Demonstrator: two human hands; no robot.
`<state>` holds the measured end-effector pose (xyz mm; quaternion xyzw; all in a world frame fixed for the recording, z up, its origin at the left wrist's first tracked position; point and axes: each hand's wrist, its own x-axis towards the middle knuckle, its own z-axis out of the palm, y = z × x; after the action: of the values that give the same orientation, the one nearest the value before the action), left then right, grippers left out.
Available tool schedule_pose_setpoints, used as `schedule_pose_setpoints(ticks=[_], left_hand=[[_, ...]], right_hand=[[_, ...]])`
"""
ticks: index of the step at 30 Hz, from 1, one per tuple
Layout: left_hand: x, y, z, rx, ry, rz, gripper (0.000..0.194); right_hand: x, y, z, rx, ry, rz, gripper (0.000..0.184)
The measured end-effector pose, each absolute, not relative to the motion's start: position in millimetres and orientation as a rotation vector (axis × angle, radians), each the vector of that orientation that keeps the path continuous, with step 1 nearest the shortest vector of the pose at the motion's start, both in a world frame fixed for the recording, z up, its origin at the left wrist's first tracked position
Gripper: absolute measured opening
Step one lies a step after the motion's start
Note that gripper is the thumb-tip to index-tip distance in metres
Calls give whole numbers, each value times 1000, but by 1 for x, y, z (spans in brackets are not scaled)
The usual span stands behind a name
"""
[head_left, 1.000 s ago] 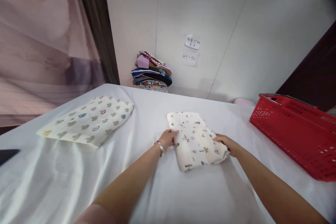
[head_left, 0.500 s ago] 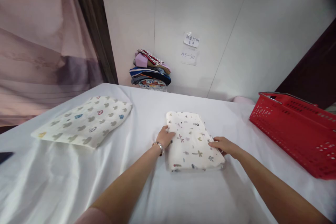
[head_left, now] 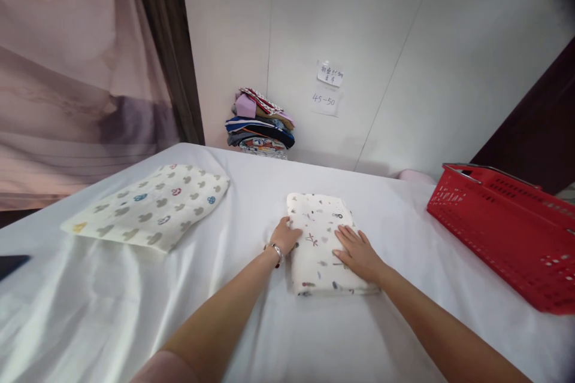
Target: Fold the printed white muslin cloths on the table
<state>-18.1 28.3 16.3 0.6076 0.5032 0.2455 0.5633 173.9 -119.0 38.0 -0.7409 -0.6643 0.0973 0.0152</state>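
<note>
A folded white cloth (head_left: 321, 239) with small plant-like prints lies on the white-covered table in front of me. At its left edge is my left hand (head_left: 286, 236), thumb on top and the other fingers partly hidden along the side, gripping the edge. A silver bracelet (head_left: 277, 254) circles that wrist. My right hand (head_left: 359, 253) rests flat on the cloth's right half, fingers extended, covering some of the prints. Further left lies a second cream cloth (head_left: 153, 206) printed with grey and coloured mushrooms, touched by neither hand.
On the right stands a red plastic basket (head_left: 498, 233) with metal handles. A stack of folded fabrics (head_left: 260, 122) sits beyond the table's back edge, against the wall. Handwritten paper notes (head_left: 326, 100) hang there. A dark flat object (head_left: 12, 264) shows at the left edge.
My right hand has moved from the cloth's right edge onto its top and flattened out. The left hand keeps its place at the left edge. The view has shifted slightly.
</note>
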Motion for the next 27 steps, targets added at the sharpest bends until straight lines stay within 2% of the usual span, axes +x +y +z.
schedule_pose_setpoints(ticks=[5,11,19,27], left_hand=[[-18,27,18,1491,1202,580,54],[-18,27,18,1449,1199,617,53],[-18,26,18,1531,1184,572,54],[-20,24,22,1629,1215,561,53]], right_hand=[[174,-115,42,-2373,-2065,316,64],[177,-90,51,-2411,-1988,147,62],[204,-81,27,-2494,-1813,232,65],[202,-70,41,-2509,-1865,203,64]])
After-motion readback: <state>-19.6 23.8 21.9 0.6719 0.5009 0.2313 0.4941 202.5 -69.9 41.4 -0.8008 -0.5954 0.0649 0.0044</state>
